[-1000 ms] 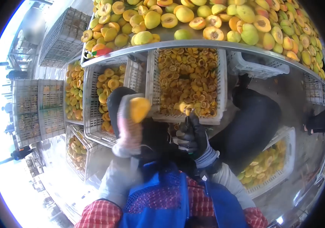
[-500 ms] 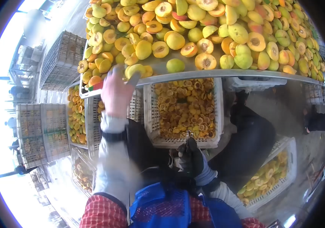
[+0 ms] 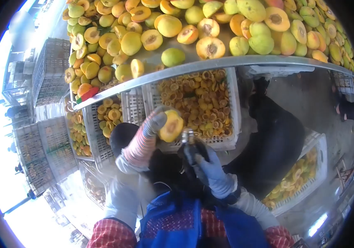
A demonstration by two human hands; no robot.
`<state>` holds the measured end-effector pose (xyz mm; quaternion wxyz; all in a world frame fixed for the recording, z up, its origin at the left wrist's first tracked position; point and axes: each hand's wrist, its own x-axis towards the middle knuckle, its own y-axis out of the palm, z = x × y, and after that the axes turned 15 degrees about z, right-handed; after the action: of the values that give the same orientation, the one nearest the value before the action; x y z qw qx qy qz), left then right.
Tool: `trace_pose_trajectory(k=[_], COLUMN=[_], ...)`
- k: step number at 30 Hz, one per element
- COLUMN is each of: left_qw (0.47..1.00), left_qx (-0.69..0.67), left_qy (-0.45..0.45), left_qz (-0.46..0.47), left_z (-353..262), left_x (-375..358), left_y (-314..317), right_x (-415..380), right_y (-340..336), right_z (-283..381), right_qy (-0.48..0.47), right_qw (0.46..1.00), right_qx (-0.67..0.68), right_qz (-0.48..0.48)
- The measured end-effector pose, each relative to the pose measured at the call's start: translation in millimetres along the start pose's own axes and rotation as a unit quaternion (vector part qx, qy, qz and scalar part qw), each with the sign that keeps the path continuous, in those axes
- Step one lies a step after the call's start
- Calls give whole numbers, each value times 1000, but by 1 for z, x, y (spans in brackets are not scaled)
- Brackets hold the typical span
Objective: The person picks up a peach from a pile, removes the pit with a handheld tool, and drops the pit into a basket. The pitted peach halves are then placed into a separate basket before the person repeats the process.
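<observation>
Metal-rimmed table (image 3: 210, 64): loaded with yellow peach halves (image 3: 211, 48). Plastic crate (image 3: 234, 111), below the rim: holds peach scraps (image 3: 201, 98). Right hand (image 3: 215, 168), gloved: fingers wrapped around a dark-handled hand tool (image 3: 194, 152), metal tip up; exact grip blurred. Left hand (image 3: 144, 134), gloved: fingers curled on the edge of a peach half (image 3: 171, 126), above the crate's near edge, just beside the tip. Advisable: fruit steady, fingers clear of metal. No brand, label or writing legible.
</observation>
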<state>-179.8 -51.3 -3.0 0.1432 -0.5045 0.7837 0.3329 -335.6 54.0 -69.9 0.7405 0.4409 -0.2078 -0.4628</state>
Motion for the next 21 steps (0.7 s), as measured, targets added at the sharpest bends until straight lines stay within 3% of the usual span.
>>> trace_pose_trajectory(k=[2, 6, 9, 12, 15, 18, 21], left_qw=[995, 986, 979, 967, 955, 948, 958], left_qx=[-97, -134, -27, 60, 70, 100, 86], left_qy=[13, 93, 175, 199, 222, 232, 205], left_qz=[5, -26, -104, -146, -181, -193, -182], left_z=[28, 51, 58, 57, 64, 71, 72], left_x=[0, -3, -8, -16, -16, -17, -24], left_y=[8, 20, 46, 55, 65, 63, 61], right_x=[3, -2, 0, -2, -7, -16, -19], right_y=[6, 8, 18, 18, 22, 16, 15], right_z=[-3, -4, 1, -18, -10, -28, -19], right_qy=[27, 106, 131, -65, -63, -54, 20], right_qw=[984, 969, 954, 920, 895, 896, 945], right_qx=[-178, -222, -253, -374, -431, -425, -320], right_qz=[-2, -34, -93, -98, -92, -114, -59])
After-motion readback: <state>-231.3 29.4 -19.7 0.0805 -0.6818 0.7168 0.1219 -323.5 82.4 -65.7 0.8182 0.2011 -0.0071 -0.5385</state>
